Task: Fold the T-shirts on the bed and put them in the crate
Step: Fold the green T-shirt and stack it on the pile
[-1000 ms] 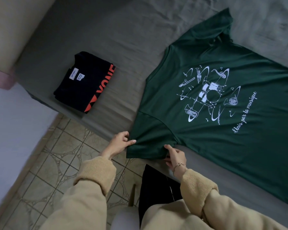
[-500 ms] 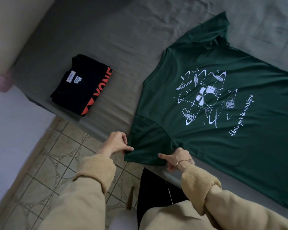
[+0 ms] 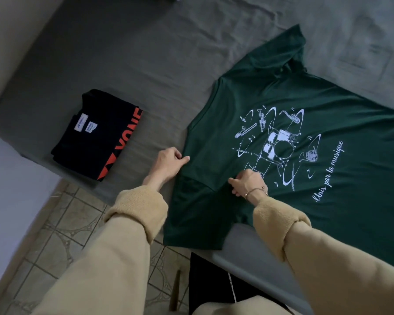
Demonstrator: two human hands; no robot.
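- The green T-shirt (image 3: 293,137) lay spread print-side up on the bed (image 3: 127,64), its near sleeve hanging over the bed's edge toward the tiled floor (image 3: 55,235).
- My left hand (image 3: 168,164) was at the shirt's shoulder edge with fingers curled and thumb extended onto the cloth; I judged it a pinch on the fabric, though the contact was partly hidden.
- My right hand (image 3: 248,180) rested on the shirt just below the printed design, fingers curled as if gathering cloth at the armpit seam; I could not tell for certain how much it held.
- A black T-shirt (image 3: 98,135), already folded, sat on the bed to the left, well apart from the green one.
- No crate was in view.
- Judgement: the step in hand was the first lengthwise fold, bringing in the near sleeve.
- To do it well, both grips should sit on one straight line parallel to the side seam, the cloth kept taut between them, and the sleeve laid flat inward without dragging the body askew.
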